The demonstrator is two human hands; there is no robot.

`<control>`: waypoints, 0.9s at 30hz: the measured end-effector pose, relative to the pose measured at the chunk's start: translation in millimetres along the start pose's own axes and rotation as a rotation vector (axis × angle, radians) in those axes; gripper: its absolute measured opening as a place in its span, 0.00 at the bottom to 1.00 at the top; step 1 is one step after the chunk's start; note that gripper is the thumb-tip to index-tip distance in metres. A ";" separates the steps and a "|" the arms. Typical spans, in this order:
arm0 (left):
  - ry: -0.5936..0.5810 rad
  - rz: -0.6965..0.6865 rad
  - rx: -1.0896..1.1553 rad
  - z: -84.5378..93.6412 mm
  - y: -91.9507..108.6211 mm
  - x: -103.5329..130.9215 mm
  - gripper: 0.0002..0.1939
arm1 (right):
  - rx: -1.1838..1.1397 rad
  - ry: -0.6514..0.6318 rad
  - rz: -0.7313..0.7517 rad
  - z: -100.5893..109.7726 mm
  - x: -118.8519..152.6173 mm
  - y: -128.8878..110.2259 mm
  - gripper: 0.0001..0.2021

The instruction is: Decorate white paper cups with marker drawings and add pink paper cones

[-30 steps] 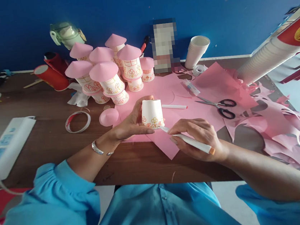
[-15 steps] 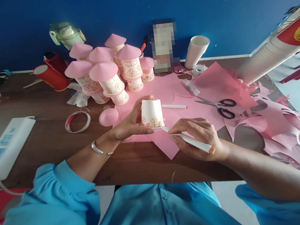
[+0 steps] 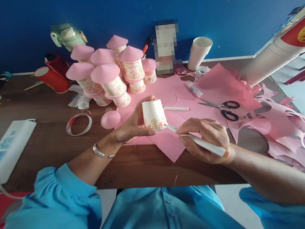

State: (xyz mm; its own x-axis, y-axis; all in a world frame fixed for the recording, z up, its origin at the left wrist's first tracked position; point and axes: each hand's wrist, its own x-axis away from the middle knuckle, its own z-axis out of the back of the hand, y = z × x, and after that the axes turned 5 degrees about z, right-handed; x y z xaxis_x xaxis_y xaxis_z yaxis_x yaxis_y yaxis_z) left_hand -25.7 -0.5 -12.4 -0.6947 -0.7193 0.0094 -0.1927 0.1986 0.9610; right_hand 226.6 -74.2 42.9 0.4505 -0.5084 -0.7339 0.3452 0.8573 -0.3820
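Over the pink paper (image 3: 170, 150), the upturned paper cup (image 3: 152, 111) is clamped by the fingers of the left hand (image 3: 135, 126), and the marker (image 3: 208, 145) is pinched by those of the right hand (image 3: 203, 138) — near the rim, strokes are best made lightly, with the cup well steadied.

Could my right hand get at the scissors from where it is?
Likely yes: the scissors lie just beyond your right hand on pink paper, with nothing visible on top, though the marker it holds may hinder gripping.
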 end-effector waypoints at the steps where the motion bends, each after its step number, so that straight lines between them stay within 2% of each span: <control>1: 0.003 -0.002 -0.001 0.7 -0.5 0.1 0.52 | 0.006 0.009 0.001 0.5 0.1 0.0 0.07; 8: -0.009 0.023 0.034 -1.2 2.7 0.9 0.51 | 0.091 0.087 -0.043 -0.8 3.7 -0.5 0.08; 21: 0.016 0.073 0.005 -5.7 9.0 1.6 0.54 | 0.075 0.065 0.030 -2.2 3.1 4.9 0.07; 27: 0.014 0.039 0.003 -4.3 5.1 1.2 0.53 | 0.065 0.072 0.050 -2.8 3.0 4.5 0.07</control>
State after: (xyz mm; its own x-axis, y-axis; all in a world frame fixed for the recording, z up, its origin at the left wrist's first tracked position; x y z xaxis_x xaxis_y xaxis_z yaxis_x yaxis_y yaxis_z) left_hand -24.5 -3.2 -6.3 -0.6918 -0.7203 0.0512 -0.1676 0.2292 0.9588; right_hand 227.2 -71.7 37.4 0.4085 -0.4563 -0.7905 0.3780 0.8729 -0.3086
